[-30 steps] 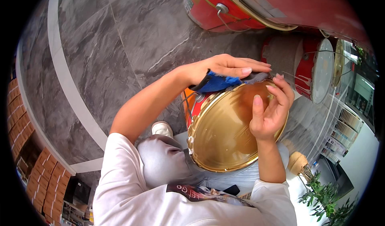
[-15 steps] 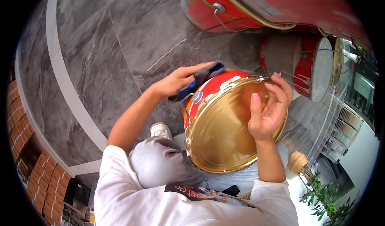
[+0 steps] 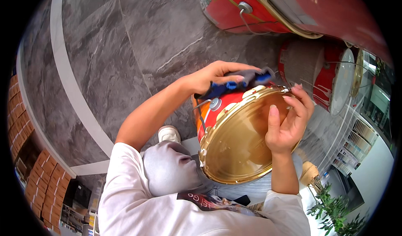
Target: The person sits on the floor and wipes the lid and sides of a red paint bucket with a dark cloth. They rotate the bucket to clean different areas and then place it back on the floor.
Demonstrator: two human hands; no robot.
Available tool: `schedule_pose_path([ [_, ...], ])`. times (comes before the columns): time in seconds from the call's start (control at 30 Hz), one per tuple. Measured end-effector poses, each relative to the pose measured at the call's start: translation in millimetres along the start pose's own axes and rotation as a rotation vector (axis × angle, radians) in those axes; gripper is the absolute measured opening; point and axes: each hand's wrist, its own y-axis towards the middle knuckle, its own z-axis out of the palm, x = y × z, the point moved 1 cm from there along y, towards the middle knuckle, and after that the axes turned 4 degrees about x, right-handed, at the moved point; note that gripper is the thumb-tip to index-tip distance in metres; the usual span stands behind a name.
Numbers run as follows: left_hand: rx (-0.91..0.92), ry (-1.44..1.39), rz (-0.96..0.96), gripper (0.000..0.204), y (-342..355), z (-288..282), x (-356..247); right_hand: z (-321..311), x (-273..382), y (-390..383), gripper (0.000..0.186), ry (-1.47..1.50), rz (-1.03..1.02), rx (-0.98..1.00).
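- The red paint bucket (image 3: 217,110) lies tilted on the person's lap, in the middle of the view, with its golden lid (image 3: 238,146) turned up toward the camera.
- The left hand (image 3: 213,78) is at 12 o'clock of the lid. Its fingers are held flat and close together, and they press a blue and grey cloth (image 3: 240,82) on the red wall just behind the rim.
- The right hand (image 3: 287,125) is at 3 o'clock. Its fingers curl over the lid's edge and the thumb lies flat on the golden face, so it clamps the rim.
- The bucket is stiff metal and I judge it rather heavy. The polished lid looks slippery, so the crimped rim is the better place to hold.
- A wire handle (image 3: 200,114) hangs at 9 o'clock, also a good grip.
- The cloth is soft and light; it will slide under a flat palm.
- More red buckets (image 3: 251,10) lie on the grey floor (image 3: 117,47) at 1 o'clock.
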Motion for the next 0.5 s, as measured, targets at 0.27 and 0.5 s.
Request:
schedule_pose_path([
  [0.27,-0.445,-0.194,0.022,0.052,-74.1,-43.3,128.5,-0.8,-0.3,-0.7,0.037,0.011,0.003,0.022],
  [0.5,-0.044,-0.026,0.134,0.045,-28.9,3.8,3.2,-1.8,-2.7,-2.6,0.037,0.013,0.020,0.016],
])
